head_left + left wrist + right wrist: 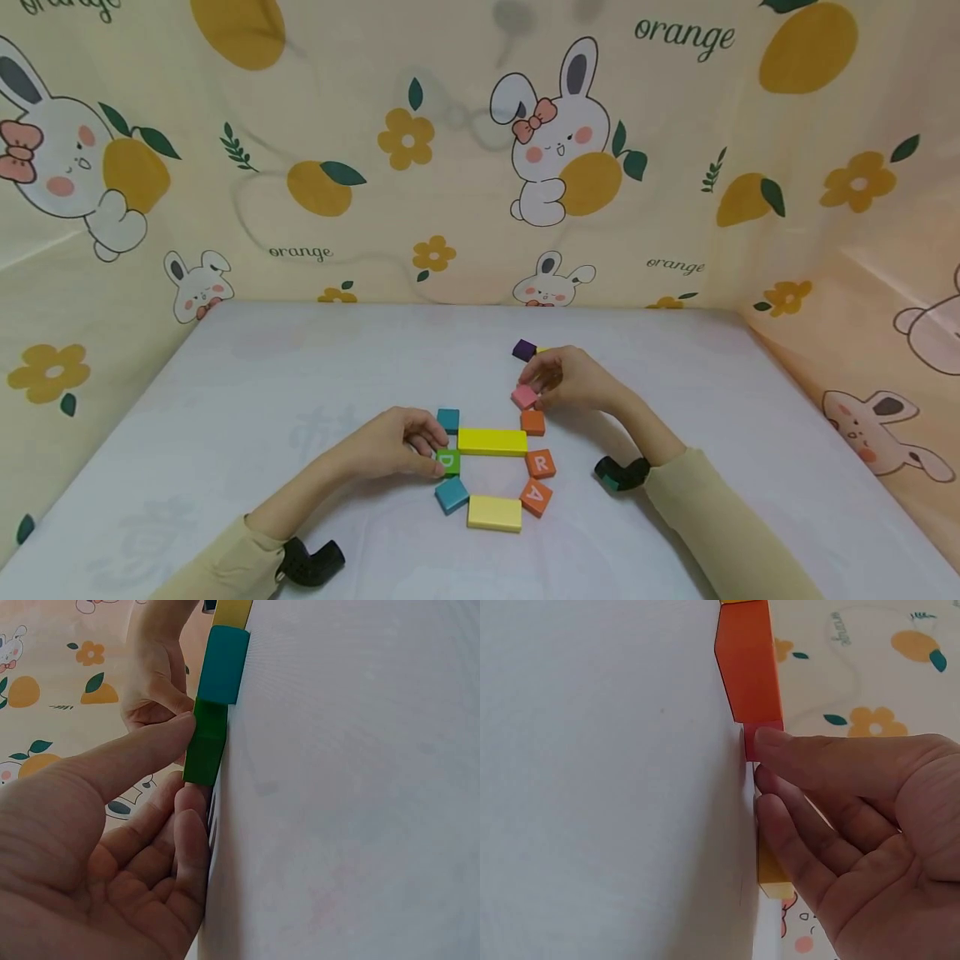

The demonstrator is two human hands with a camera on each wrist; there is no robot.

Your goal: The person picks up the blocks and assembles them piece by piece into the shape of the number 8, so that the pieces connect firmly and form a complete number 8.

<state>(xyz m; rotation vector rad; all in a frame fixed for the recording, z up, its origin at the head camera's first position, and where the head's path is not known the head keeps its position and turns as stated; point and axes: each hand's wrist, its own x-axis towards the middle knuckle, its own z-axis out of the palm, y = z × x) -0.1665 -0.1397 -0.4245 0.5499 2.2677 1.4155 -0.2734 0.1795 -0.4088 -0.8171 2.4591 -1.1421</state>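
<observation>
My left hand (393, 444) pinches a green block (449, 462) marked with a D, thumb on its near side and fingertips by its far edge. A teal block (448, 421) lies beyond it and another teal block (452, 495) nearer. In the left wrist view the thumb touches the green block (205, 746). My right hand (573, 379) pinches a pink block (525, 397) between thumb and fingertips, just beyond an orange block (532, 422). The right wrist view shows the thumb covering part of the pink block (751, 744).
A bright yellow bar (492, 442) and a pale yellow bar (494, 513) lie between the two columns. Orange blocks marked R (541, 463) and A (536, 497) form the right side. Behind the right hand sits a purple block (524, 350) beside a partly hidden yellow block (542, 350).
</observation>
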